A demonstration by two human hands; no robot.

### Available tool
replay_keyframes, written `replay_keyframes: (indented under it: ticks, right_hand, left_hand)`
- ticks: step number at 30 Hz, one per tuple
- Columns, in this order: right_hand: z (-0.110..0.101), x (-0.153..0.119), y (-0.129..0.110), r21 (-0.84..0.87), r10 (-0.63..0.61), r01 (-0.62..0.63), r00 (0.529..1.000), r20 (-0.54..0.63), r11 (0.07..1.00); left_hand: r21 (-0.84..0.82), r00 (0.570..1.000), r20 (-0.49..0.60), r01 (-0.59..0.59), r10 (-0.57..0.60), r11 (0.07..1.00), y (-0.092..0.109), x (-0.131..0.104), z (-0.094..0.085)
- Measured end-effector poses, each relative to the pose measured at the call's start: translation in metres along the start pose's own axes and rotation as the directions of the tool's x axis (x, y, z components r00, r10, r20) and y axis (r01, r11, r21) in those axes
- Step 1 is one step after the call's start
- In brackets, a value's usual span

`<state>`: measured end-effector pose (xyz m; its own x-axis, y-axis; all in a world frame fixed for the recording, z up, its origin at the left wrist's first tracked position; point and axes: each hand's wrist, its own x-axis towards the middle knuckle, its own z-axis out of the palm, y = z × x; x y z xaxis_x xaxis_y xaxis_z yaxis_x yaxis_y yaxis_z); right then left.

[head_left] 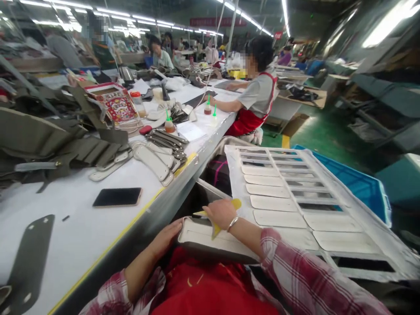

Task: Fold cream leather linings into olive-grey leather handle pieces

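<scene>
On my lap, against the red apron, rests a box-shaped grey piece with a cream top face (200, 232) and a thin line along it. My left hand (169, 236) grips its left end, fingers along the edge. My right hand (221, 214), with a bracelet at the wrist, is closed around a yellow flat tool (236, 203) over the cream face. The tool's ends stick out on both sides of the fist; its exact kind is partly hidden. To the right, a white slatted rack (272, 175) carries several cream rounded strips (272, 204).
The white worktable (75, 236) on the left bears a phone (117, 197), a pile of punched straps (152, 162), a dark grey strap (31, 262) and a glue bottle (169, 125). A co-worker (259, 83) sits further along. A blue crate (354, 175) stands behind the rack.
</scene>
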<state>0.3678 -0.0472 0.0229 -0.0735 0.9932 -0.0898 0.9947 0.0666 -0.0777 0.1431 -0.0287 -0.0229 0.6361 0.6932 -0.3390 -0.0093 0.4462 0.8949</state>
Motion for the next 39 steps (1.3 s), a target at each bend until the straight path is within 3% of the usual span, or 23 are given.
replay_keyframes:
  ticks: [4, 9, 12, 16, 18, 20, 22, 25, 30, 39]
  right_hand:
    - [0.001, 0.034, -0.027, 0.017, -0.149, 0.15, 0.988, -0.029, 0.989]
    - [0.002, 0.071, -0.038, 0.052, -0.397, 0.397, 0.918, -0.007, 0.916]
    - [0.004, 0.092, -0.04, 0.063, -0.6, 0.598, 0.799, 0.039, 0.799]
    - [0.005, 0.113, -0.046, 0.086, -0.791, 0.786, 0.607, 0.082, 0.612]
    - [0.004, 0.118, -0.049, 0.109, -0.838, 0.832, 0.534, 0.114, 0.545]
    - [0.002, 0.121, -0.051, 0.139, -0.86, 0.85, 0.491, 0.14, 0.508]
    - [0.0, 0.122, -0.052, 0.16, -0.866, 0.853, 0.475, 0.158, 0.497]
    - [0.0, 0.12, -0.052, 0.169, -0.871, 0.857, 0.461, 0.168, 0.486]
    - [0.001, 0.119, -0.052, 0.194, -0.896, 0.875, 0.421, 0.143, 0.443]
    - [0.0, 0.113, -0.05, 0.21, -0.883, 0.859, 0.442, 0.159, 0.467]
  left_hand:
    - [-0.151, 0.987, 0.149, 0.087, -0.065, 0.985, 0.002, 0.01, -0.011]
    - [-0.282, 0.958, 0.286, 0.071, 0.013, 0.957, 0.01, 0.025, -0.028]
    - [-0.253, 0.942, 0.336, 0.107, -0.016, 0.961, 0.015, 0.037, -0.042]
    - [0.024, 0.906, 0.39, 0.17, -0.165, 0.985, 0.014, 0.052, -0.05]
    - [0.059, 0.917, 0.349, 0.185, -0.194, 0.981, 0.009, 0.055, -0.047]
    - [0.107, 0.95, 0.244, 0.171, -0.193, 0.979, 0.002, 0.053, -0.041]
    - [0.252, 0.984, 0.067, 0.144, -0.166, 0.957, -0.004, 0.048, -0.035]
    - [0.438, 0.978, -0.158, 0.193, -0.136, 0.878, -0.008, 0.039, -0.026]
    - [0.439, 0.965, -0.222, 0.225, -0.137, 0.87, -0.009, 0.03, -0.016]
    - [0.461, 0.929, -0.345, 0.292, -0.135, 0.838, -0.015, 0.026, -0.008]
